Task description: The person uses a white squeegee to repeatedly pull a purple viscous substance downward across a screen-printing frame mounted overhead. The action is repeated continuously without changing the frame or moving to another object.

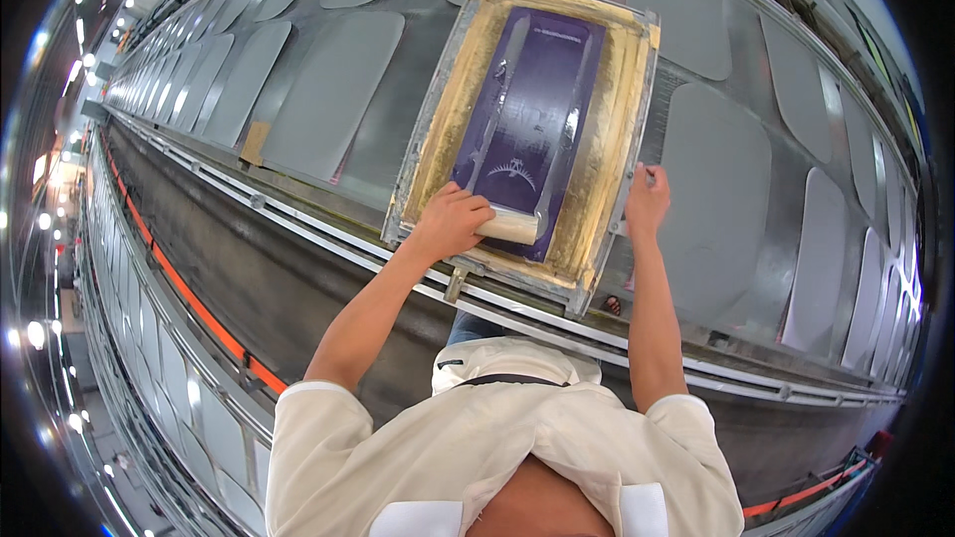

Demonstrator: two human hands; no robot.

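A screen-printing frame [624, 119] lies across the long table in front of me, its wooden border taped in yellowish tan. Its purple mesh [542, 89] carries a pale crown-like design near the close end and wet, shiny streaks along both sides. My left hand [453, 222] is closed around the left end of a cream squeegee [511, 227], which sits crosswise on the near end of the mesh. At the frame's right edge, my right hand [648, 197] is curled into a closed grip; what its fingers hold is hidden.
Grey rounded panels [716, 199] lie in rows along the table on both sides of the frame. A metal rail [288, 214] runs along the table's near edge. Behind an aisle at left stands another panel-covered table with an orange strip [189, 293]. A tan patch [255, 142] marks one panel's corner.
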